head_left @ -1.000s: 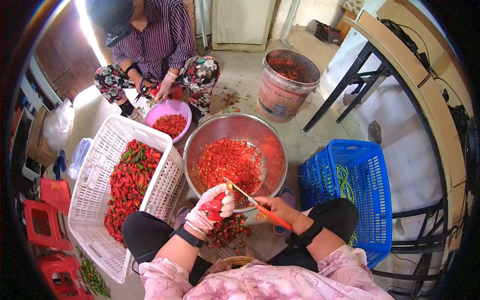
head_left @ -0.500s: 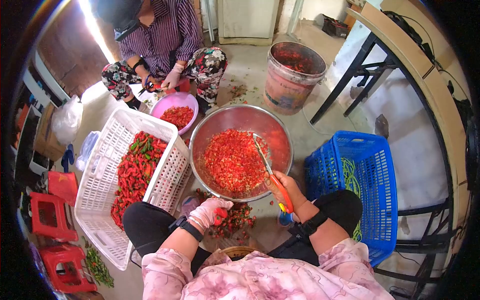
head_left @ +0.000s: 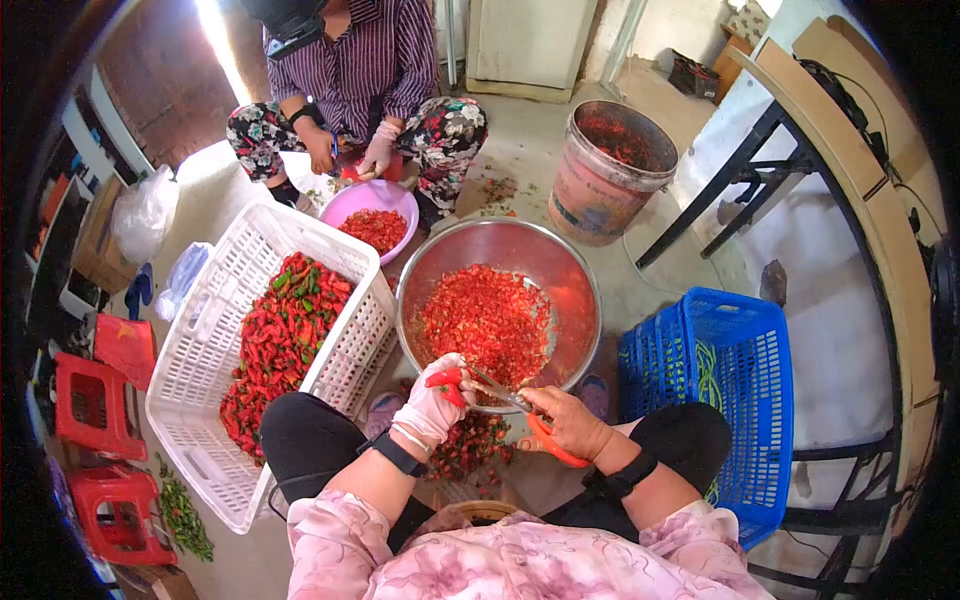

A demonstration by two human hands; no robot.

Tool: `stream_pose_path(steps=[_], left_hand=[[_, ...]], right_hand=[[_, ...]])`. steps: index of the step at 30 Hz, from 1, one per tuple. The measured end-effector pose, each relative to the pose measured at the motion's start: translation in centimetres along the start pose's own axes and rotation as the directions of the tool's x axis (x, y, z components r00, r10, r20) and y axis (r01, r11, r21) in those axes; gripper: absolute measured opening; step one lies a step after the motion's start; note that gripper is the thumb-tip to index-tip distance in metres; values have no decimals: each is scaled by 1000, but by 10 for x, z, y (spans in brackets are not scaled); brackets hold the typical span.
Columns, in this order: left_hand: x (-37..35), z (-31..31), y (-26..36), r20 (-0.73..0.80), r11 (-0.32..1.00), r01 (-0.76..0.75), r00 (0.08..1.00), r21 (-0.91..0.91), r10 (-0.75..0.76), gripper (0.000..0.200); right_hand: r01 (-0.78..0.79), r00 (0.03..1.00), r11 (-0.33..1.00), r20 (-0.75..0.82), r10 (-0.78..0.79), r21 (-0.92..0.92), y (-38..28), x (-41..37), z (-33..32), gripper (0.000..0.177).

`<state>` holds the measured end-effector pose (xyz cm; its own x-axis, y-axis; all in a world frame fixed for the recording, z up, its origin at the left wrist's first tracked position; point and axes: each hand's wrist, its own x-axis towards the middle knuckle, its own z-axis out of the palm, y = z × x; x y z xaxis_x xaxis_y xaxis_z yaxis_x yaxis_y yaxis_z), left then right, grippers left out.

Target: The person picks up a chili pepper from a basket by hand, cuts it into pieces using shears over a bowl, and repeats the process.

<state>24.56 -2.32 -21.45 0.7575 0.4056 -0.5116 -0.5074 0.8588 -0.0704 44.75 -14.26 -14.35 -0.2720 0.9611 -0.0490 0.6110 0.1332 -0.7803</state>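
My left hand (head_left: 431, 405), in a pale glove, holds red peppers (head_left: 446, 380) over the near rim of a steel bowl (head_left: 575, 262). My right hand (head_left: 568, 422), bare, is closed on the orange handles of scissors (head_left: 545, 440), whose blades reach left to the peppers. Chopped red pepper (head_left: 480, 320) lies in the bowl. Left of it, a white crate (head_left: 210, 440) holds whole red and a few green peppers (head_left: 285, 330). Below the bowl, a pile of pepper scraps (head_left: 468, 450) lies on the floor between my legs.
Across from me a person (head_left: 360, 90) sits with scissors over a pink basin (head_left: 400, 200) of chopped pepper. A stained bucket (head_left: 590, 195) stands behind the bowl. At the right are a blue crate (head_left: 765, 400) and a table (head_left: 800, 110); red stools (head_left: 95, 410) stand at left.
My left hand has risen to the bowl's near rim with the peppers. My right hand has come down and left, bringing the scissors' blades from inside the bowl to them. The view has shifted slightly.
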Motion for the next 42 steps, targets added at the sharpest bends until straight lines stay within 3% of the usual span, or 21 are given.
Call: stream_pose_path(steps=[5,7,10,14,16,20,22,23,25,26,28,32,34,42], left_hand=[[5,2,-4,-64,993,-59,996,98,65,18],[6,4,-3,-109,991,-81,990,107,93,18],[5,10,-7,-152,975,-24,987,223,59,18],[4,7,-5,-109,974,59,993,218,-36,19],[1,18,-10,-275,950,-11,956,311,101,21],[12,6,-9,-312,910,-48,931,412,191,24],[14,9,-9,-261,912,-72,946,405,191,25],[13,11,-8,-260,911,-72,946,407,191,25],[2,27,-8,-211,947,-38,971,319,110,22],[0,29,-8,-208,946,-39,972,321,111,22],[-3,32,-7,-53,942,6,999,336,13,29],[-15,43,-15,-50,927,-80,993,366,105,39],[-19,48,-23,-61,912,-98,989,399,133,38],[-20,43,-31,7,795,-240,959,558,284,14]], right_hand=[[-39,998,991,-62,31,-131,5,-2,-3,70],[129,971,966,-167,-169,-225,0,1,-7,54],[95,974,943,-164,-154,-318,3,1,-5,48],[52,987,925,-119,-104,-378,-2,2,-15,47],[74,994,938,-54,-98,-339,0,1,-18,49],[24,1000,968,-3,-25,-250,8,-3,-17,51],[-128,983,986,121,140,-105,8,-2,-16,54],[-127,983,986,119,139,-105,9,-2,-14,54],[-193,980,964,81,181,182,10,-2,-9,53],[-191,981,965,79,180,180,12,-2,-7,53],[-184,983,931,68,171,317,15,-1,-2,63],[-178,982,850,37,184,495,20,0,6,55],[-231,971,744,96,221,627,16,2,5,50],[-233,968,807,47,248,543,23,-4,20,47]])
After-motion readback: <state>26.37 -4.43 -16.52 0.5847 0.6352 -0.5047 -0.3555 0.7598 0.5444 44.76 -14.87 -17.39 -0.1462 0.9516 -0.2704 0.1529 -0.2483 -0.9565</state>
